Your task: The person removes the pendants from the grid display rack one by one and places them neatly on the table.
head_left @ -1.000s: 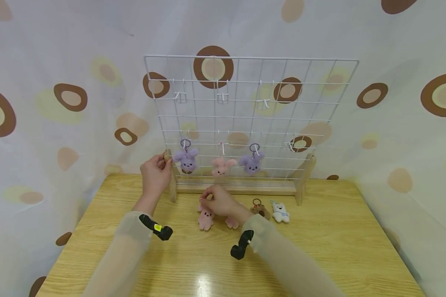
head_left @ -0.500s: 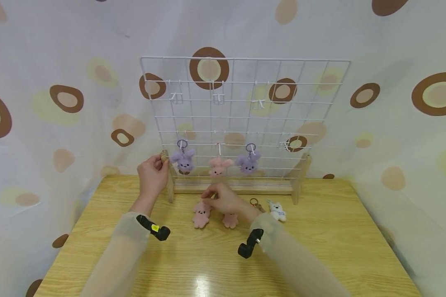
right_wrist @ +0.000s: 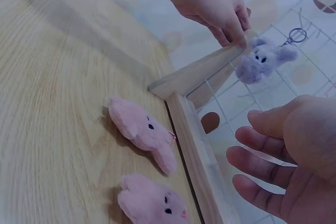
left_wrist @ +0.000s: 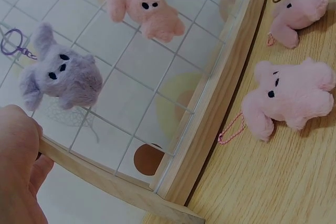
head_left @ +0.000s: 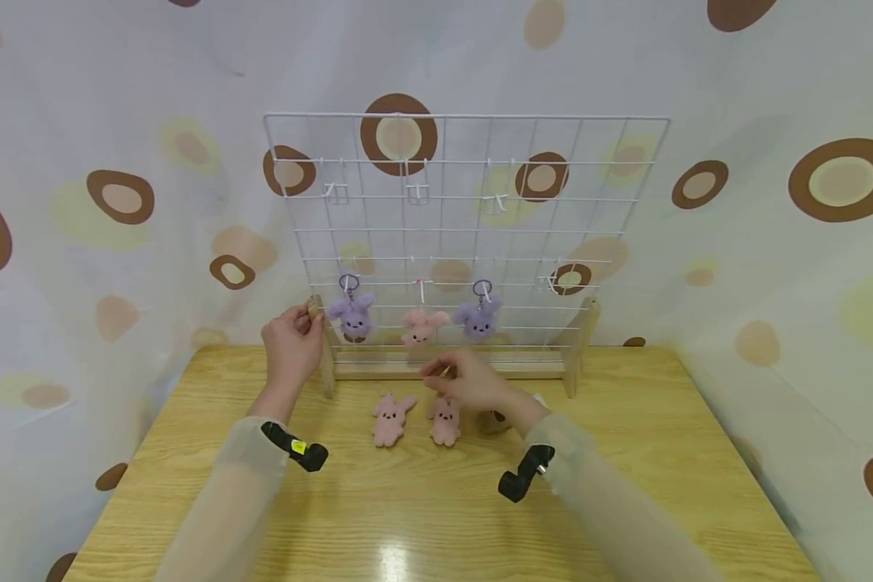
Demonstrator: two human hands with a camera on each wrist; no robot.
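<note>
My left hand (head_left: pixel 291 339) grips the top of the wooden left upright (right_wrist: pixel 202 74) of a white wire grid rack (head_left: pixel 466 230). Over the table my right hand (head_left: pixel 473 380) hovers with relaxed fingers; the right wrist view shows nothing in them. Two pink plush bunny keychains lie beneath and beside it, one to the left (head_left: pixel 389 420) and one under the fingers (head_left: pixel 445 424). A brown bear keychain (head_left: pixel 496 420) is partly covered by the right hand. On the lower hooks hang a purple bunny (head_left: pixel 354 319), a pink bunny (head_left: pixel 420 329) and another purple bunny (head_left: pixel 478 321).
Three white hooks sit on the grid's upper part, such as the middle hook (head_left: pixel 418 192). Another hook (head_left: pixel 549 281) is at lower right, without a keychain. The wooden right upright (head_left: pixel 580 347) stands on the light wood table (head_left: pixel 647 453). A patterned curtain is behind.
My right hand has let go of the left pink bunny, which now lies flat, and has moved right over the second one. The left hand stays on the upright. The head view shifts slightly.
</note>
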